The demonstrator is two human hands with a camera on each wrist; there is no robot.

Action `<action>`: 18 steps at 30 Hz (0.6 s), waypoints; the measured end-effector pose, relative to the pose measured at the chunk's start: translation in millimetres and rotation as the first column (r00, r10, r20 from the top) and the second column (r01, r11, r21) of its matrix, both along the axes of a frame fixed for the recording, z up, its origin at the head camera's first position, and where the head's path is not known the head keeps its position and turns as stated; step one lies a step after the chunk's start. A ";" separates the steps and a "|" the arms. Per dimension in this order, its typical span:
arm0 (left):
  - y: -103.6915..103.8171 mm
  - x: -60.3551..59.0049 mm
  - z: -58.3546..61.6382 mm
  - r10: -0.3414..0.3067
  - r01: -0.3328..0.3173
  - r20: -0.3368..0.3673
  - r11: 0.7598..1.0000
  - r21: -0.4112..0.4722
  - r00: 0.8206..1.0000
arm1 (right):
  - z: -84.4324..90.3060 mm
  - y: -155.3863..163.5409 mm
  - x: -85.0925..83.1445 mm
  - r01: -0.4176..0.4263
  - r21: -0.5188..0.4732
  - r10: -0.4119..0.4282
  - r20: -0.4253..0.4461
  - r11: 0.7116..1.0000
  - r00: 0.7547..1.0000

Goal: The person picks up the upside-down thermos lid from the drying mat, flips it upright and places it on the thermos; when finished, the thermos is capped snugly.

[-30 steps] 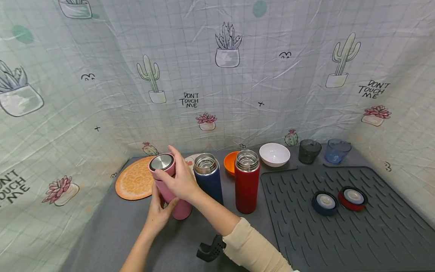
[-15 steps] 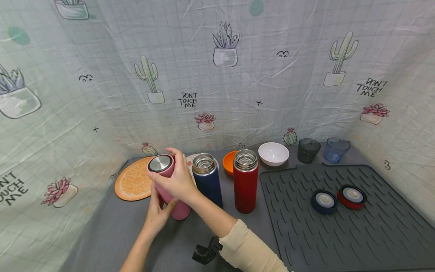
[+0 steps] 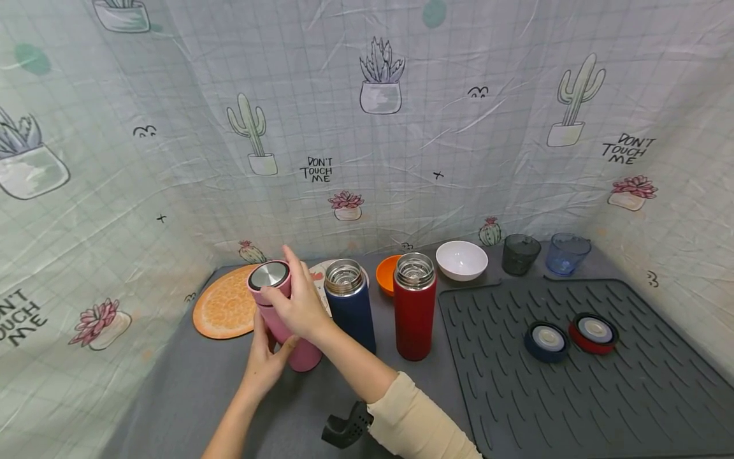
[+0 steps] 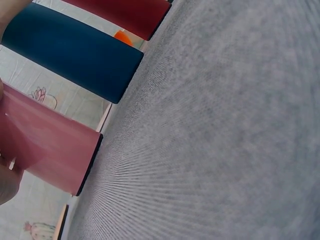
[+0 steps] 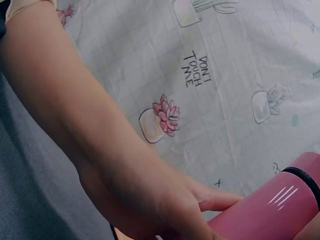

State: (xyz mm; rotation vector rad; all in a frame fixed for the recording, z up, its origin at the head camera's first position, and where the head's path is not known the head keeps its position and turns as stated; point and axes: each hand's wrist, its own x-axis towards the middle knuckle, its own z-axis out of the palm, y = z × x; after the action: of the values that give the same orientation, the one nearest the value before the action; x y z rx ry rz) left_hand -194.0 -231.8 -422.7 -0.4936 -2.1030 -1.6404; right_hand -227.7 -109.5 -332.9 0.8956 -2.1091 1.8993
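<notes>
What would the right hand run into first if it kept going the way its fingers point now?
The right hand already grips the pink bottle's lid, so it meets that first. Its fingers point up and left; beyond the lid, probably the orange mat, then the cactus-print cloth, though depth is unclear.

Overall brightness: bright, even, diffuse; no single source identifiable.
Shadows: soft and faint; weak contact shadows under the red flask (image 3: pixel 415 306) and blue flask (image 3: pixel 350 305) on the table (image 3: pixel 189 382).
Glare: small highlights on the steel top of the pink flask (image 3: pixel 269 275); white streak reflections on its body in the right wrist view (image 5: pixel 283 195).
Head view distortion: wide-angle; backdrop (image 3: pixel 401 127) grid lines bow toward the edges.
Head view focus: sharp at centre, slightly softer at corners.
Left wrist view: table texture smeared into radial streaks; flask edges soft.
Right wrist view: forearm (image 5: pixel 65 115) close and blurred; backdrop print moderately sharp.
Colour: neutral to slightly cool, saturated.
</notes>
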 end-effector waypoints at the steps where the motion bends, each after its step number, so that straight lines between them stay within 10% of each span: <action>1: 0.1 0.4 -0.1 0.007 -0.007 0.011 1.000 -0.002 1.000 | 0.2 0.6 0.1 -0.013 -0.007 0.013 -0.005 1.000 1.000; 18: -1.3 1.5 0.1 0.016 -0.017 0.040 1.000 0.004 0.999 | -3.1 -3.1 0.0 0.027 -0.068 -0.028 -0.016 0.997 0.999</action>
State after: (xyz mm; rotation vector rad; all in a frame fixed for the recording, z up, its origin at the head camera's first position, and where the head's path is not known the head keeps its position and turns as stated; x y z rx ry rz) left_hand -192.5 -233.2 -422.6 -0.4449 -2.1262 -1.6577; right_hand -227.7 -112.7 -336.1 0.8606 -2.0240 1.9302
